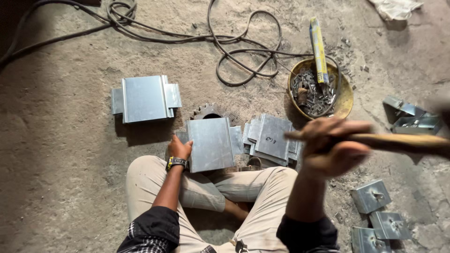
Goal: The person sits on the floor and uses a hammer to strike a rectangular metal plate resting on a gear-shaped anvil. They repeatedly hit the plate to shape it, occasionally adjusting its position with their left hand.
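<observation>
I sit cross-legged on a dirt floor. My left hand (180, 148) presses on the left edge of a folded grey sheet-metal piece (212, 143) that lies over a toothed gear (206, 111). My right hand (333, 147) is raised close to the camera, closed round the wooden handle of a hammer (403, 142); the hammer's head is blurred at the right edge. A stack of flat metal blanks (272, 139) lies just right of the folded piece.
Another folded metal piece (145, 98) lies at upper left. A yellow bowl (346, 96) holds small metal parts and a yellow packet (318, 49). Cables (243, 51) loop across the floor. Several small bent brackets (375, 211) lie at lower right, more at the right (412, 117).
</observation>
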